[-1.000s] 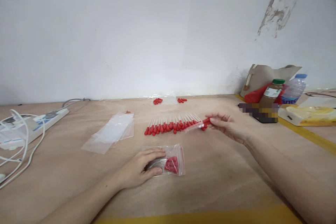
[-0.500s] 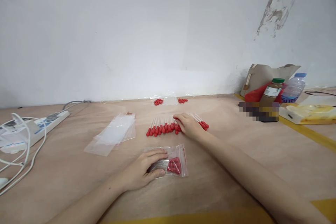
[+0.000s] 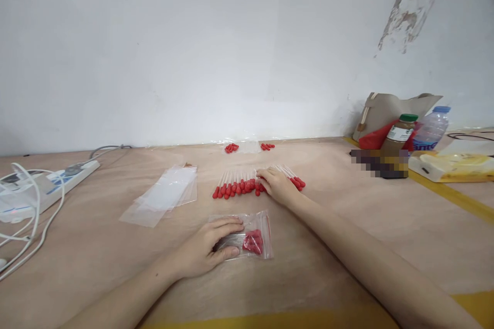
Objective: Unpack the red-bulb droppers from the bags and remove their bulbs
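Observation:
My left hand [image 3: 210, 247] lies over a clear zip bag [image 3: 267, 236], thumb and fingers apart. Inside that bag is a bunch of red-tipped sticks [image 3: 253, 241], their thin shafts partly under my fingers. Farther out, a row of white sticks with red bulb-shaped tips [image 3: 231, 188] is laid side by side on the table, red ends toward me. My right hand [image 3: 278, 185] reaches into the right part of this row, its fingers together and curled down on the red-tipped sticks. My own hand hides the thumb's grip and several sticks beneath.
Flat clear bags [image 3: 165, 193] are stacked left of the row. Two small red-tipped groups [image 3: 231, 148] lie in clear plastic by the wall. A power strip [image 3: 73, 180] with white cables is at left. Bottles [image 3: 401, 133], a beige bag [image 3: 380, 105] and a yellow-white packet [image 3: 455, 167] stand at right.
The view has shifted slightly, moving the scene a little to the left. Both hands keep nearly the same places, the left on the bag and the right at the row.

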A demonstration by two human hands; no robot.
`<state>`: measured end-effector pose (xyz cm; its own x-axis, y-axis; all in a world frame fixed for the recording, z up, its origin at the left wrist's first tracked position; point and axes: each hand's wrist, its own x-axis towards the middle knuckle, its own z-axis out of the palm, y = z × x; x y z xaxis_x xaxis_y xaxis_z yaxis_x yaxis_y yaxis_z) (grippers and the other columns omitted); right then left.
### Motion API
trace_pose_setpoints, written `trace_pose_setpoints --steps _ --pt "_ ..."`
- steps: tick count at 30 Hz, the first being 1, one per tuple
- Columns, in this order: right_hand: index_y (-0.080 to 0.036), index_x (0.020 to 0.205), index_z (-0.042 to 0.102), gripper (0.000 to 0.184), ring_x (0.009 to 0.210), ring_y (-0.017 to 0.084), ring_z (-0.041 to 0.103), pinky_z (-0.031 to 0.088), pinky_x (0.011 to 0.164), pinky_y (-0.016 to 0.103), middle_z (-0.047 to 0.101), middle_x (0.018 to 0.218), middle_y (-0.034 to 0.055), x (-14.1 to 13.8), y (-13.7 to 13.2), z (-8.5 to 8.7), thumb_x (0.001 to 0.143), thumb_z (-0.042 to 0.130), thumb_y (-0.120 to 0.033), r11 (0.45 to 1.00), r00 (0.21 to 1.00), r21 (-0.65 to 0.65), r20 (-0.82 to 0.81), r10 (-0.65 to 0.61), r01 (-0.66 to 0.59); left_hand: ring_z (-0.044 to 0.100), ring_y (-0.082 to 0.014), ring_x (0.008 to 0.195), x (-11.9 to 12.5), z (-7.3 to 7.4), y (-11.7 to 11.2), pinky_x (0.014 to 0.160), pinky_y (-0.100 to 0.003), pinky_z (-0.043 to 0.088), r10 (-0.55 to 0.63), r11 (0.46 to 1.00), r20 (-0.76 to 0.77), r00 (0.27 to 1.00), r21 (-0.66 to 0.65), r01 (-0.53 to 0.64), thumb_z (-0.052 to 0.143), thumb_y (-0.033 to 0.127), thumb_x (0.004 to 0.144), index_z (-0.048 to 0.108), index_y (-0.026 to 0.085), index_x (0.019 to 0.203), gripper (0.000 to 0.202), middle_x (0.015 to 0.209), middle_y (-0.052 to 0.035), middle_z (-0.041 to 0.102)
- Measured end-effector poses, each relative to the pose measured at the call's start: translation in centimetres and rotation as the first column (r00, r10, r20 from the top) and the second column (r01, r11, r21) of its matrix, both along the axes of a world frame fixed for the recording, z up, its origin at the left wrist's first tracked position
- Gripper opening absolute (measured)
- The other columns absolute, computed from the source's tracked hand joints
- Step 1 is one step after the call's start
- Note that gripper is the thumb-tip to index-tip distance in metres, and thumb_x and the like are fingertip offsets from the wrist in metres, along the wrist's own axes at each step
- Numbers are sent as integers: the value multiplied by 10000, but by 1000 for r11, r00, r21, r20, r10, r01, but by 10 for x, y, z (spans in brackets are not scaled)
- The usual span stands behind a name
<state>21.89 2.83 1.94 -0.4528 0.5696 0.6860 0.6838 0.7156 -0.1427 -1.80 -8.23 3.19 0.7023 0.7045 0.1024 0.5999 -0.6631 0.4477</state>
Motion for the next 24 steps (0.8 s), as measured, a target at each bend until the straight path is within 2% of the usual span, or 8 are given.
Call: trace_pose_setpoints --steps 6,9,12,15,18,20,24 --pt "-166 870 580 117 808 179 546 422 724 289 641 850 78 2 2 -3 845 466 -170 999 999 24 -27 -25 25 403 -202 1208 1 1 0 1008 -389 336 6 1000 -8 1000 -6 -6 467 406 843 449 268 1248 429 1294 -43 472" --pt "-170 817 599 111 763 177 538 400 715 293 654 780 57 1 1 -4 830 513 -240 1000 1000 23 9 -14 14 402 -200 1210 1 0 0 1008 -387 337 1 1000 -6 1000 -8 -1 463 403 845 447 270 1249 426 1296 -41 471" --pt "-188 788 615 177 792 186 536 358 741 321 664 782 46 2 -4 2 818 530 -340 997 998 44 -1 -67 67 406 -205 1206 0 0 0 1003 -396 341 -3 1000 8 1000 3 3 466 399 844 444 271 1251 427 1296 -43 470" --pt "-186 789 617 169 800 174 539 343 740 312 662 814 40 5 -11 14 828 503 -304 990 982 32 -132 -134 139 416 -207 1197 -1 -1 0 1000 -398 346 -4 1000 18 1000 13 4 470 393 843 447 268 1248 424 1290 -44 477" --pt "-176 763 606 103 712 148 532 356 681 277 628 722 21 14 -25 21 780 514 -221 981 950 -64 -247 -193 182 424 -205 1190 1 0 -1 997 -396 353 5 1000 18 1000 9 -5 473 395 840 449 263 1243 425 1283 -44 484" --pt "-179 706 598 65 624 126 510 355 626 254 588 631 -5 21 -39 19 723 535 -176 970 956 -186 -222 -194 154 421 -203 1193 2 -1 -3 1000 -392 352 38 999 22 999 12 -38 477 404 836 444 256 1246 437 1286 -46 480" --pt "-190 622 620 67 613 117 502 366 604 232 568 582 -20 29 -71 5 664 583 -154 914 993 -396 -97 59 -93 371 -221 1230 5 -4 -6 1014 -412 332 96 995 25 995 35 -96 470 428 834 410 253 1274 478 1339 -53 417"
